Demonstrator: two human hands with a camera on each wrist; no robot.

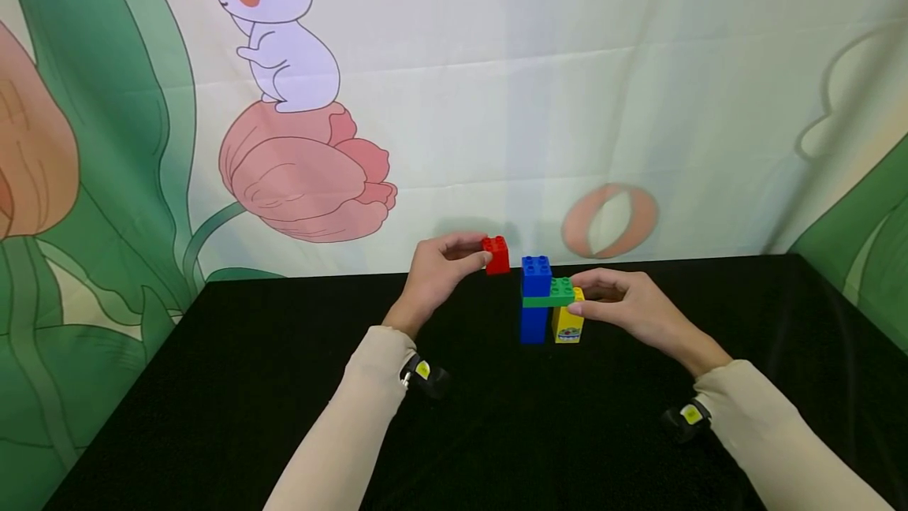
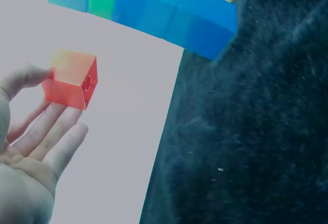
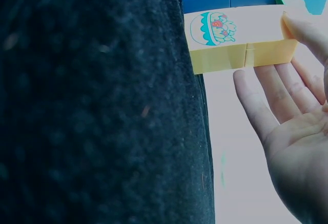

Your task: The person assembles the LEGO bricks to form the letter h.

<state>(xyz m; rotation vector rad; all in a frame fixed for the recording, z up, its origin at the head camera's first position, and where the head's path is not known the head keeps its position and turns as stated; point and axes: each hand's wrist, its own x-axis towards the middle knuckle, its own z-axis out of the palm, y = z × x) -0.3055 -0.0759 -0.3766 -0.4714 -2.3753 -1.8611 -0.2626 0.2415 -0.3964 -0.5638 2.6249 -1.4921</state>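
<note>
My left hand (image 1: 443,270) pinches a red toy brick (image 1: 499,257) between thumb and fingers, just left of a small structure and raised off the table. In the left wrist view the open underside of the red brick (image 2: 88,83) shows partly. The structure has a blue brick column (image 1: 534,326), a long green brick (image 1: 542,300) laid across it, and a blue brick (image 1: 536,276) on top. Yellow bricks (image 1: 569,331) with a printed picture stand under the green brick's right end. My right hand (image 1: 631,302) grips the upper yellow part, thumb in front, fingers behind.
Black cloth covers the table (image 1: 511,432); its far edge runs close behind the bricks. A pale curtain (image 1: 454,140) printed with flowers and an animal hangs behind it. Each wrist wears a small camera on a strap.
</note>
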